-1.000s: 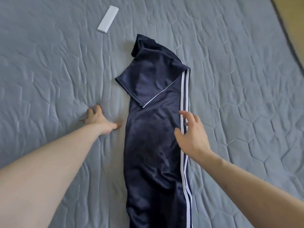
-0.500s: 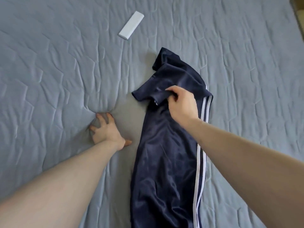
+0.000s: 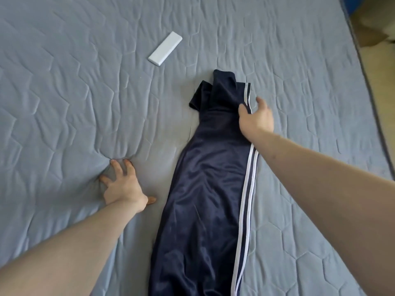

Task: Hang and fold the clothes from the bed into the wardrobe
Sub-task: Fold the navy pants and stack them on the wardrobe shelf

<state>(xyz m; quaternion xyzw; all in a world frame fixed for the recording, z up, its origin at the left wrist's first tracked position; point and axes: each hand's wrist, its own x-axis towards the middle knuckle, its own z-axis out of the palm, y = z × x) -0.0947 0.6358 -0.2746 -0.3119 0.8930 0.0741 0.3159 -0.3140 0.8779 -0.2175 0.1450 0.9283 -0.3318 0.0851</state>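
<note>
From the head camera, the navy garment (image 3: 205,189) with white side stripes lies lengthwise on the bed (image 3: 74,103), its near end cut off by the bottom edge. Its far end is bunched, so the folds there are hard to read. The right hand (image 3: 255,118) rests on the striped edge, fingers loosely spread; whether it pinches cloth cannot be told. The left hand (image 3: 121,186) presses spread fingers into the quilt beside the garment. A white flat bar (image 3: 165,49) lies farther off.

One navy garment (image 3: 205,189), one white remote (image 3: 165,48), one quilted bed (image 3: 64,92), two hands
</note>
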